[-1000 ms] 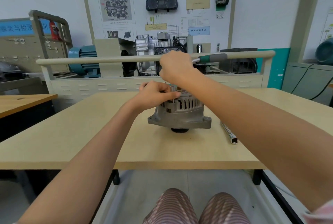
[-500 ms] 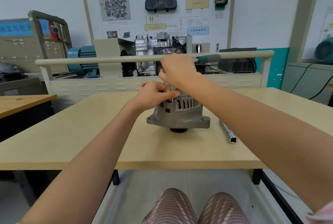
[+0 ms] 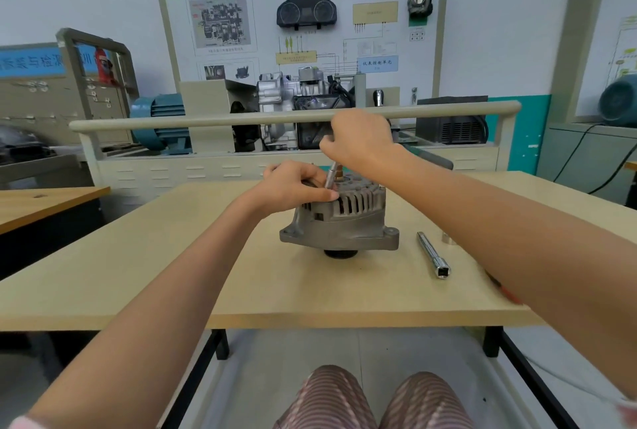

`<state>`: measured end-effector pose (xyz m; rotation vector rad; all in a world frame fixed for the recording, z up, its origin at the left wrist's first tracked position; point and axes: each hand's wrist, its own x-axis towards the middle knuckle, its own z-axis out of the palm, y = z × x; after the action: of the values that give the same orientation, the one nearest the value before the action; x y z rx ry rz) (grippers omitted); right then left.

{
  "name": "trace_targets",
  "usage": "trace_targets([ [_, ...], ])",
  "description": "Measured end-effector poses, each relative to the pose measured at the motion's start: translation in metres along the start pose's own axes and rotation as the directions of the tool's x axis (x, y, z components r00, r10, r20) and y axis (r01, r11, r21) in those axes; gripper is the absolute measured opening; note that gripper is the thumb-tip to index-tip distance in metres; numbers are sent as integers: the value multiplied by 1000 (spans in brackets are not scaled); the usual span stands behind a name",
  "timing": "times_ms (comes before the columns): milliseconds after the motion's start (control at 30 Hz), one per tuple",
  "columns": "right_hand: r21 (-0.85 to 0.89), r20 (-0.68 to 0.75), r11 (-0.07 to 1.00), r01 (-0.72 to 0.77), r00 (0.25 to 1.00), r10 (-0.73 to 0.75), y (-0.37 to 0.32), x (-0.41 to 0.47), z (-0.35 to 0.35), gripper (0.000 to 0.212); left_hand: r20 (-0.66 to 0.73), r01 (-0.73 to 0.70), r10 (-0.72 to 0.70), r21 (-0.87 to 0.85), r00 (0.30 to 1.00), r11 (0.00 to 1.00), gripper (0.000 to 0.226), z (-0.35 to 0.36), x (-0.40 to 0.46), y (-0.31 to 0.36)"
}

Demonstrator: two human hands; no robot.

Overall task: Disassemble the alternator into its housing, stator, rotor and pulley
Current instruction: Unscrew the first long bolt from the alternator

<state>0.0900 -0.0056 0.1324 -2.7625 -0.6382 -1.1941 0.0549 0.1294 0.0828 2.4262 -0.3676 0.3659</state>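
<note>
The grey alternator (image 3: 344, 221) stands on the wooden table (image 3: 172, 273) with its black pulley (image 3: 339, 254) underneath, slotted housing facing me. My left hand (image 3: 296, 187) rests on the top left of the housing, thumb and fingers pinched around a thin metal tool shaft (image 3: 330, 177). My right hand (image 3: 360, 139) is above it, closed on the upper end of that tool, whose green handle (image 3: 427, 154) sticks out to the right behind my forearm. The tool's tip is hidden by my left fingers.
A chrome socket extension bar (image 3: 432, 254) lies right of the alternator, with a small metal socket (image 3: 448, 238) beyond it. Something red (image 3: 510, 294) peeks out under my right forearm. Behind the table stands a training bench with a rail (image 3: 206, 121) and gearbox.
My right hand has swung the tool so the green handle points lower to the right. My left hand stays on the housing top.
</note>
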Motion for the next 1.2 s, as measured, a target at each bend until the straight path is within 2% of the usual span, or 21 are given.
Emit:
trace_targets([
  [67,65,-16,997,-38,999,39,6,0,1,40,10,-2,2,-20,1000,1000,9,-1,0,0],
  [200,222,-71,961,-168,980,187,18,-2,3,38,35,9,-8,-38,999,999,9,-4,2,1],
  [333,488,-26,813,-317,926,377,32,-9,8,34,17,13,-13,-18,1000,1000,13,-3,2,2],
  [567,618,26,653,-439,841,541,52,-24,25,36,-42,-37,36,-28,998,999,12,2,-1,-2],
  [867,659,79,581,-477,813,577,53,-36,42,37,-86,-93,99,66,991,993,20,4,-1,-4],
  [1000,683,73,572,-454,822,565,49,-40,43,37,-196,-82,89,41,977,996,14,12,0,-5],
  [1200,685,67,582,-438,833,549,45,-41,42,34,-336,-83,114,105,935,991,23,20,2,-4],
])
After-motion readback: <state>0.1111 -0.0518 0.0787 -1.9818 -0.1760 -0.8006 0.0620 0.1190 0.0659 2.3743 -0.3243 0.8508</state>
